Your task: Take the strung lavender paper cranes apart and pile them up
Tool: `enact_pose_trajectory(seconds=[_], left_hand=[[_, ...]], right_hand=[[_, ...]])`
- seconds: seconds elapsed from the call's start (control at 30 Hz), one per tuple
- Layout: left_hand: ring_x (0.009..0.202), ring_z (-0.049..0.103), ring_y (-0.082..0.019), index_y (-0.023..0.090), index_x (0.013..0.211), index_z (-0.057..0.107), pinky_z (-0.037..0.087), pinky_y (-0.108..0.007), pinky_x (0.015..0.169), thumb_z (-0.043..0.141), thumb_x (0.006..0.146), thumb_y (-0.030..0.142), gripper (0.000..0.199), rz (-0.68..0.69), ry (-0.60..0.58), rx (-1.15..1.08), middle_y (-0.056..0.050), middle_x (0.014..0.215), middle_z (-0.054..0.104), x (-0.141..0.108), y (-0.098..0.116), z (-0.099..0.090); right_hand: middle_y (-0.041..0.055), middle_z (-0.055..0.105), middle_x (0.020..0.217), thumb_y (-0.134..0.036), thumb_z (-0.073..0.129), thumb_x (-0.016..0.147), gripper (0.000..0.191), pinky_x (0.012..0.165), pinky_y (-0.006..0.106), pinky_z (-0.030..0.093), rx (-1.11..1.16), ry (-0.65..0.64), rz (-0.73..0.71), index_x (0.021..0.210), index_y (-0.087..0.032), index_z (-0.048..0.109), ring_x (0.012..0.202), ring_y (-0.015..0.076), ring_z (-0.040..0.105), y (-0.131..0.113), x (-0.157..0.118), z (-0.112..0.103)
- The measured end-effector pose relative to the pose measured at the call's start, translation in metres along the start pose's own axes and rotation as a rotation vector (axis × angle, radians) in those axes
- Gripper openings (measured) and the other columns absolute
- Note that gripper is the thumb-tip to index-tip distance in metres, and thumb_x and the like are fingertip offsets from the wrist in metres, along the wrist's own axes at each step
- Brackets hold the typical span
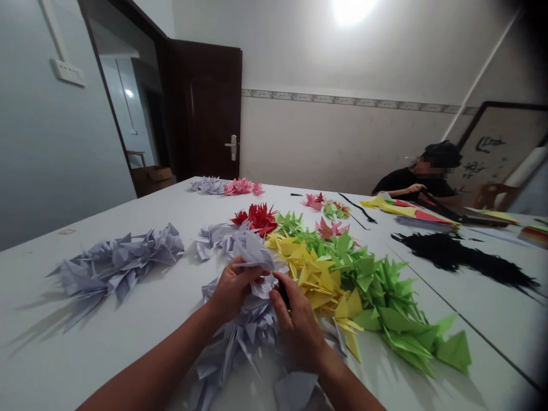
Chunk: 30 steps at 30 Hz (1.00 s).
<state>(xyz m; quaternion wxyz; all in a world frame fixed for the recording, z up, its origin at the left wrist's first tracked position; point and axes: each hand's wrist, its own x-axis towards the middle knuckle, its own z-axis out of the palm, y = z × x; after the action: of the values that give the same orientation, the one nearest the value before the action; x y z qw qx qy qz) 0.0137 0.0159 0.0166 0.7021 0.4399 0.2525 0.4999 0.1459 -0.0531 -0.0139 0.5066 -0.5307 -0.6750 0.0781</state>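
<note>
My left hand (pixel 233 290) is closed, pinching a pale white folded paper crane (pixel 253 252) by its lower edge. Close beside it, my right hand (pixel 302 322) is curled around a small dark object (pixel 282 292), mostly hidden by the fingers, so its kind is unclear. Both hands hover over a heap of white folded paper cranes (pixel 246 328). Right of them lie yellow folded cranes (pixel 319 279), then a long bank of green ones (pixel 391 299). A red cluster (pixel 259 218) sits just beyond my left hand.
Another white paper bunch (pixel 124 257) lies to the left. Pink paper pieces (pixel 240 186) stand at the far edge. On the right are a bundle of black strands (pixel 458 257) and coloured paper sheets (pixel 417 214). Across the white table (pixel 141 348) sits a person (pixel 385 181).
</note>
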Motion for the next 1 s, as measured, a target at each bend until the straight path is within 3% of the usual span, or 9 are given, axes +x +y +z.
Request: enact_pose_trajectory(seconds=[0.17, 0.47, 0.7, 0.87, 1.0], left_hand=[[0.054, 0.057, -0.010, 0.014, 0.071, 0.064, 0.043, -0.020, 0.054, 0.080, 0.055, 0.026, 0.026, 0.008, -0.024, 0.072, 0.000, 0.061, 0.066, 0.000, -0.003, -0.002], [0.061, 0.059, -0.010, 0.014, 0.077, 0.064, 0.045, -0.020, 0.058, 0.081, 0.054, 0.027, 0.032, -0.007, -0.113, 0.151, 0.000, 0.071, 0.067, -0.001, -0.003, -0.003], [0.058, 0.057, -0.009, 0.013, 0.072, 0.062, 0.045, -0.020, 0.056, 0.082, 0.053, 0.028, 0.031, 0.074, -0.161, 0.230, 0.001, 0.066, 0.065, -0.001, -0.002, 0.000], [0.061, 0.061, -0.013, 0.015, 0.074, 0.061, 0.048, -0.022, 0.056, 0.079, 0.054, 0.023, 0.028, 0.257, -0.087, 0.244, 0.000, 0.067, 0.067, 0.005, 0.002, -0.005], [0.074, 0.065, -0.016, 0.017, 0.082, 0.064, 0.052, -0.026, 0.066, 0.067, 0.064, 0.015, 0.019, 0.516, 0.025, 0.540, -0.003, 0.084, 0.070, 0.010, 0.003, -0.018]], right_hand=[[0.0074, 0.064, 0.112, -0.026, 0.046, 0.090, 0.031, 0.088, 0.031, 0.047, 0.040, -0.024, 0.001, 0.118, -0.020, 0.055, 0.102, 0.0185, 0.060, 0.001, 0.002, 0.001], [0.0073, 0.067, 0.090, -0.028, 0.045, 0.089, 0.022, 0.073, 0.029, 0.046, -0.023, -0.018, 0.036, 0.096, -0.017, 0.063, 0.081, 0.0186, 0.061, 0.000, 0.004, -0.002], [0.0043, 0.066, 0.076, -0.029, 0.046, 0.089, 0.021, 0.065, 0.027, 0.047, -0.055, -0.012, -0.004, 0.080, -0.019, 0.063, 0.069, 0.0172, 0.060, 0.005, 0.004, -0.004], [0.0100, 0.068, 0.107, -0.031, 0.047, 0.089, 0.029, 0.083, 0.034, 0.049, -0.058, 0.034, -0.005, 0.112, -0.018, 0.060, 0.097, 0.0221, 0.063, 0.013, 0.005, -0.005], [0.0098, 0.068, 0.104, -0.029, 0.046, 0.088, 0.029, 0.083, 0.033, 0.050, -0.036, 0.098, -0.081, 0.111, -0.018, 0.061, 0.096, 0.0214, 0.064, 0.009, 0.007, -0.012]])
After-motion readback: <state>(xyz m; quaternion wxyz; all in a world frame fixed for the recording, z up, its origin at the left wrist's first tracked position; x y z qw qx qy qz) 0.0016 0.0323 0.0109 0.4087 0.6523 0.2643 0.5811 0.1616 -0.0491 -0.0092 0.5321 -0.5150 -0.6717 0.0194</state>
